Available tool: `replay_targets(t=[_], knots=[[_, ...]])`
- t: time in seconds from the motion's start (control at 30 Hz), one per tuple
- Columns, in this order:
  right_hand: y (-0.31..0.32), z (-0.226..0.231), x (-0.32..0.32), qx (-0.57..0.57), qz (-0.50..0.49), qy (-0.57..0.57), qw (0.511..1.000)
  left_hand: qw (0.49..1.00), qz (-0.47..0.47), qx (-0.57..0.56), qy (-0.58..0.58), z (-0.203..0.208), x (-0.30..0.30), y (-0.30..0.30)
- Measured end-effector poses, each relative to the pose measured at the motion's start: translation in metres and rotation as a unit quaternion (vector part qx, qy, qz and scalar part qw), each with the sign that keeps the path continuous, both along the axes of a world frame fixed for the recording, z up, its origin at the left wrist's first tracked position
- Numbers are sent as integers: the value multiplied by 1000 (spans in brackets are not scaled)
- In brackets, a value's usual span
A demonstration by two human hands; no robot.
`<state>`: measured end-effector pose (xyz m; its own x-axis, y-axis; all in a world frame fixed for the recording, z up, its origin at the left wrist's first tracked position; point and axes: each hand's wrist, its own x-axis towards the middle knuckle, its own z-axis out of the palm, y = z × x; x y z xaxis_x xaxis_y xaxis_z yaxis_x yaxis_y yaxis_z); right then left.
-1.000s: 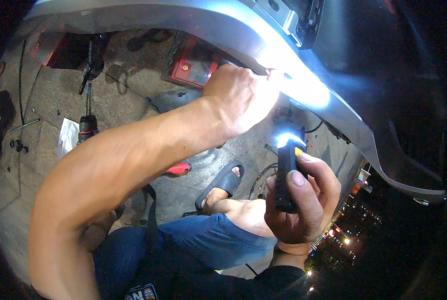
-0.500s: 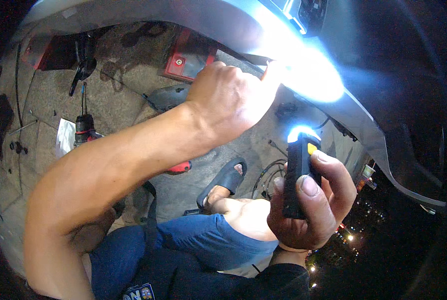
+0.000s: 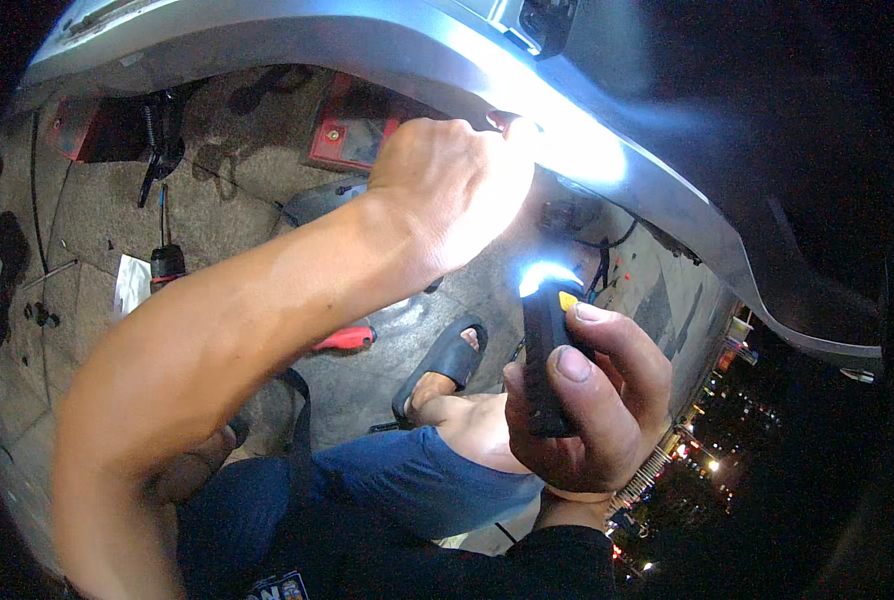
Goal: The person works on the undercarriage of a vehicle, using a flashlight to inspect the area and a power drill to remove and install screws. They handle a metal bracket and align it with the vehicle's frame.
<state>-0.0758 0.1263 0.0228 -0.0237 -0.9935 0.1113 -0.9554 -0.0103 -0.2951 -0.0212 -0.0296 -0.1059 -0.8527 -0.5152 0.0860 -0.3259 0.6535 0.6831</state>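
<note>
My left hand (image 3: 452,190) is closed like a fist against the lower edge of a silver car body panel (image 3: 397,40). One fingertip or the thumb rests beside a small dark oval spot in the panel. Glare and the back of the hand hide what the fingers hold, if anything. In my right hand (image 3: 607,400) is a black flashlight (image 3: 550,360) with a yellow button, held upright and lit. The fingers wrap round its body, and the thumb lies along its front. A bright patch of light falls on the panel just right of my left hand.
On the paved ground lie red-and-clear tail lights (image 3: 342,140), a black power tool (image 3: 167,262) with a long bit, a red-handled tool (image 3: 347,338), and several small dark parts (image 3: 42,315). My sandalled foot (image 3: 447,365) is below the panel. Distant lights show at right.
The flashlight and my right hand have shifted left in view, and the lit patch with them. The panel also sits further left. My left hand stays at the panel's edge.
</note>
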Motion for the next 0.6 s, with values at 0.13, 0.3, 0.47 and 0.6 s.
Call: replay_targets(t=[0.13, 0.3, 0.47, 0.6], knots=[[1, 2, 4, -13, -1, -28, 1000, 999, 17, -12, 37, -2, 5, 6], [7, 5, 18, 6, -54, -107, 993, 996, 4, 70, 63, -4, 8, 3], [9, 1, 25, -83, -53, -127, 987, 999, -10, 47, -14, -9, 5, -1], [9, 2, 25, -46, -48, -56, 996, 998, 44, 53, 13, -17, 4, 7]])
